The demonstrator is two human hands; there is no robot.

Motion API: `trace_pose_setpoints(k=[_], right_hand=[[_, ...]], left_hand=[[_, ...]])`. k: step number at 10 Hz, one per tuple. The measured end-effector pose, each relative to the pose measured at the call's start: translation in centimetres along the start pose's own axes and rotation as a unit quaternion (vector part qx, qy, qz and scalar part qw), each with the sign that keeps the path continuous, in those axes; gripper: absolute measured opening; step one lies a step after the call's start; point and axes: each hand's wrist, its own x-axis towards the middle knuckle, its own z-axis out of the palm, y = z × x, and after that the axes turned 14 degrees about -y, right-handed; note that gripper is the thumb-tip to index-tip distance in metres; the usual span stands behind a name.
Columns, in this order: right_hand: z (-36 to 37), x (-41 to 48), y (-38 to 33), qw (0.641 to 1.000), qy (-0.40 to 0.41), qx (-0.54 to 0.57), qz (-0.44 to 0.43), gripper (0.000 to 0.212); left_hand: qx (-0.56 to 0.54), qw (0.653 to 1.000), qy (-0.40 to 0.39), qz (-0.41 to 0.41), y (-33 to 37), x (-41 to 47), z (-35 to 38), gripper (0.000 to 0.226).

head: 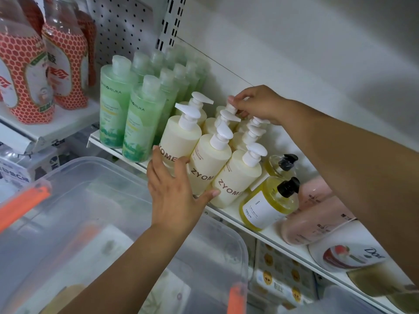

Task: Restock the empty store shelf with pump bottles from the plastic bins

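Head: left hand (pixel 174 196) touches pump bottles (pixel 212 160) (right hand (pixel 258 104) pinches one)

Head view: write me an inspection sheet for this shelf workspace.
Surface: white shelf, stocked in rows.
Job's things: cream pump bottles upright in rows; clear plastic bin with orange clips in front, below.
Clutter: green bottles left; yellow black-pump bottles, pink bottles lying down and Dove tub right.
Grippers: left hand, fingers spread, presses the front cream bottles; right hand pinches a rear pump head.
Cables: nothing seen.
Surroundings: pegboard panel, white wall, red honeycomb bottles on the neighbouring shelf.
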Motion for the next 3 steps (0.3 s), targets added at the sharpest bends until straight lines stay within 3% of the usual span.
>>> trace_pose_setpoints(k=[2, 3], right_hand=[[-0.3, -2.5, 0.9, 0.993, 0.118, -0.011, 0.009, 0.044], [-0.1, -4.8, 1.5, 0.986, 0.157, -0.055, -0.011, 0.035]], left_hand=[[-0.008, 1.0, -0.016, 0.007, -0.1, 0.0, -0.4, 0.089], [-0.026, 0.999, -0.028, 0.005, 0.0, -0.6, -1.3, 0.089]])
